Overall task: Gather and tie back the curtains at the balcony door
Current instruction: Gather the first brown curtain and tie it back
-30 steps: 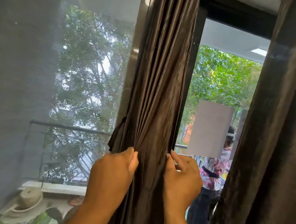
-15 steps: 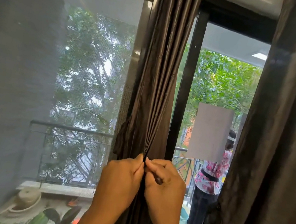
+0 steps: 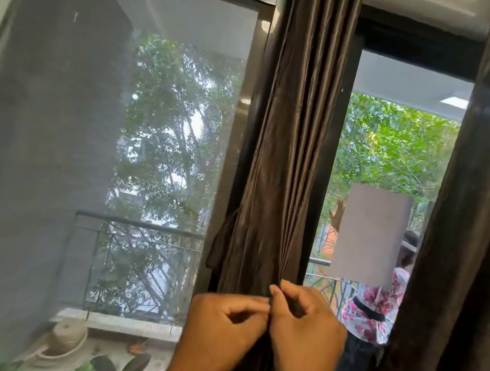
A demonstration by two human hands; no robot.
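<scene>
A dark brown satin curtain (image 3: 290, 147) hangs bunched into a narrow column in front of the black door frame. My left hand (image 3: 222, 331) and my right hand (image 3: 306, 337) meet in front of it at waist height, fingertips pinched together on a thin dark strip of its fabric. A short flap of the same fabric (image 3: 220, 245) sticks out at the curtain's left edge. A second brown curtain (image 3: 481, 252) hangs loose down the right side.
The screened balcony door (image 3: 117, 134) fills the left, with a railing (image 3: 136, 224), a pale pot (image 3: 65, 338) and plant leaves (image 3: 120, 370) outside. A person in a floral top (image 3: 374, 309) stands beyond the right glass pane.
My hands have gone from either side of the curtain to its front, squeezing it narrower, and now pinch together at the middle. The view has tilted slightly upward.
</scene>
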